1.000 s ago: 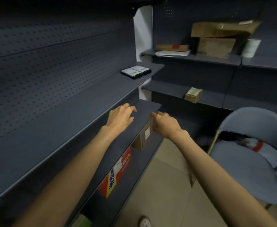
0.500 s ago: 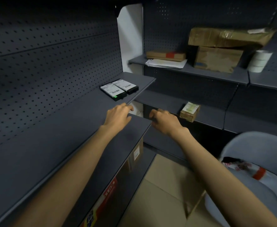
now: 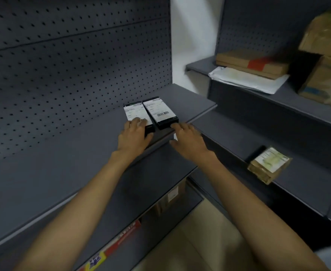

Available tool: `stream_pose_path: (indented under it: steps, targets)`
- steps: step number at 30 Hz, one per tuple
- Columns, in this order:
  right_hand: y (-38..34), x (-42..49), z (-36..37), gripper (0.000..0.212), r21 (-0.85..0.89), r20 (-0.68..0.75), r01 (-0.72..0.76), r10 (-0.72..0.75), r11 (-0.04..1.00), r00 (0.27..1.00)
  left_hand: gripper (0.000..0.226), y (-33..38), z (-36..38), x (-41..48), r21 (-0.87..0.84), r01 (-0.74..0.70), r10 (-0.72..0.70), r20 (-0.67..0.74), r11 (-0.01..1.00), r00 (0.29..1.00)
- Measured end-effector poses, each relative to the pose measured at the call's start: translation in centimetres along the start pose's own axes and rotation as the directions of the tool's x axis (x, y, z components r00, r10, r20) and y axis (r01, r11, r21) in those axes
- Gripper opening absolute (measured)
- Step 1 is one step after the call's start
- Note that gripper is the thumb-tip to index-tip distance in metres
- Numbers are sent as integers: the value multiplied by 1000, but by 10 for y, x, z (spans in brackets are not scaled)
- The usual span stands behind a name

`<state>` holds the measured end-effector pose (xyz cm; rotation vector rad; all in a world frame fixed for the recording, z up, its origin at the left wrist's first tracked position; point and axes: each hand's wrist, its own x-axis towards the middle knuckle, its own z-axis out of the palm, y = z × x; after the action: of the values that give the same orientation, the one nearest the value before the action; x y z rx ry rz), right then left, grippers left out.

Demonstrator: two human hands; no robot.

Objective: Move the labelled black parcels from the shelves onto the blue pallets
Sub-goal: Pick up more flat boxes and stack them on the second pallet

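Observation:
Two flat black parcels with white barcode labels lie side by side near the front corner of the dark grey upper shelf (image 3: pixel 66 153). My left hand (image 3: pixel 134 134) rests its fingers on the near end of the left parcel (image 3: pixel 134 112), with the thumb at that parcel's front edge. My right hand (image 3: pixel 188 138) is spread open at the shelf edge, with its fingertips just short of the right parcel (image 3: pixel 159 111). No blue pallet is in view.
Brown cardboard boxes (image 3: pixel 252 64) and a white mailer (image 3: pixel 248 79) sit on the right-hand top shelf. A taped brown packet (image 3: pixel 269 165) lies on the shelf below. More boxes (image 3: pixel 170 198) stand under the left shelves. Beige floor shows at the bottom.
Both hands rose from the lower shelf edge up to the two black parcels. The left hand now touches the left parcel. The view has closed in on the shelf corner.

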<state>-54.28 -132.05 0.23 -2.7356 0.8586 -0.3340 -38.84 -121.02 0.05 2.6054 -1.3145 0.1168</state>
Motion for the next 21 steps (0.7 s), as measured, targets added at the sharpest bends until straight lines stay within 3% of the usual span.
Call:
stream_pose_path:
  steps: [8, 14, 21]
  targets:
    - [2, 75, 22, 71, 10, 83, 41, -42, 999, 996, 66, 8, 32, 33, -49, 229, -222, 120, 972, 968]
    - [-12, 110, 32, 72, -24, 199, 2, 3, 1000, 980, 59, -22, 24, 33, -103, 302, -301, 17, 948, 953]
    - [-30, 115, 25, 57, 30, 73, 107, -109, 994, 991, 56, -39, 3, 16, -254, 347, -379, -87, 903, 921]
